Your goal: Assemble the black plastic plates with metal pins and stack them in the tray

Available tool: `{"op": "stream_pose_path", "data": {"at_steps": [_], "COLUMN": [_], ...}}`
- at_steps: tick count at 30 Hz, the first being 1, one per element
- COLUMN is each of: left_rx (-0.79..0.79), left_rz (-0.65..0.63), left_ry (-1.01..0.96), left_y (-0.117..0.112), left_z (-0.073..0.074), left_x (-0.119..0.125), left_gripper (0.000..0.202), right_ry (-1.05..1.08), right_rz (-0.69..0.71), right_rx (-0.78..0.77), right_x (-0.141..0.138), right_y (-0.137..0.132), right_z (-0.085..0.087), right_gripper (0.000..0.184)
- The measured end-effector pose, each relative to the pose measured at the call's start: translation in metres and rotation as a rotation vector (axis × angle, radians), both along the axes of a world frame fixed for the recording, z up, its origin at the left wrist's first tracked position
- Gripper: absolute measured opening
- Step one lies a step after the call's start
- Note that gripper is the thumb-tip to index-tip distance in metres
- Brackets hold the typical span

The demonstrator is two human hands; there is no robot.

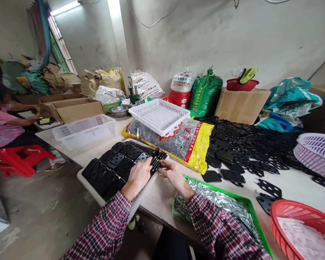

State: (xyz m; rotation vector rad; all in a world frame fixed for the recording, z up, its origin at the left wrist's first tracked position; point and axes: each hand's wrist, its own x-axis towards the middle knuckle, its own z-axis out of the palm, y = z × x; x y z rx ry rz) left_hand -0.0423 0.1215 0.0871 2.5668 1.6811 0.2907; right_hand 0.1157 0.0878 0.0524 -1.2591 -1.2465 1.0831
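Both hands are close together near the table [78, 153] edge, in narrow grip: left hand [137, 176] and right hand [173, 175] hold a slotted black plastic piece [155, 163] between them. It stands tilted above a white board [116, 206] covered with black plates [111, 169]. Just beside right hand, a green tray [219, 190] carries silver nails [213, 195]. Farther right on the table lies a heap of black pieces [246, 144].

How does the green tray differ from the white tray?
The green tray has a green rim and holds silver metal pieces; the white tray is white and holds flat black perforated plates. The green tray lies below the right hand, the white tray below the left hand. Both are shallow rectangles.
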Motion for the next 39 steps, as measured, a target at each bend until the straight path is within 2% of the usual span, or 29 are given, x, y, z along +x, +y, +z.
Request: {"op": "stream_pose_path", "data": {"at_steps": [10, 19, 22, 25, 28, 30, 32, 35, 37, 39], "left_rx": [0.042, 0.105, 0.112, 0.124, 0.181, 0.275, 0.371, 0.294, 0.234, 0.251], "left_rz": [-0.022, -0.012, 0.003, 0.005, -0.006, -0.035, -0.138, -0.424, -0.589, -0.711], "left_ry": [-0.035, -0.014, -0.005, -0.011, -0.030, -0.101, -0.261, -0.455, -0.469, -0.489], "left_y": [-0.007, -0.021, -0.021, -0.020, -0.021, -0.031, -0.052, -0.101, -0.134, -0.158], "left_z": [-0.002, 0.002, 0.004, 0.005, 0.007, 0.010, 0.010, -0.005, -0.030, -0.062], "left_x": [-0.003, -0.002, 0.000, -0.003, -0.009, -0.010, -0.008, 0.004, 0.014, 0.022], "left_gripper": [0.038, 0.050, 0.053, 0.057, 0.057, 0.054, 0.046, 0.024, 0.020, 0.031], "right_ry": [-0.060, -0.071, -0.270, -0.603, -0.813, -0.959, -1.095, -1.240, -1.295, -1.326], "right_rz": [-0.027, -0.012, -0.029, -0.056, -0.126, -0.188, -0.222, -0.171, -0.073, 0.038], "right_rx": [0.020, 0.000, 0.029, 0.033, -0.058, -0.160, -0.276, -0.396, -0.422, -0.416], "right_x": [0.001, 0.019, 0.030, 0.062, 0.114, 0.149, 0.177, 0.198, 0.200, 0.197], "right_y": [-0.011, -0.048, -0.061, -0.069, -0.073, -0.074, -0.072, -0.066, -0.059, -0.053], "right_z": [0.005, 0.013, 0.017, 0.027, 0.043, 0.051, 0.054, 0.049, 0.041, 0.034], "right_gripper": [0.054, 0.058, 0.055, 0.042, 0.027, 0.024, 0.019, 0.011, 0.016, 0.024]}}
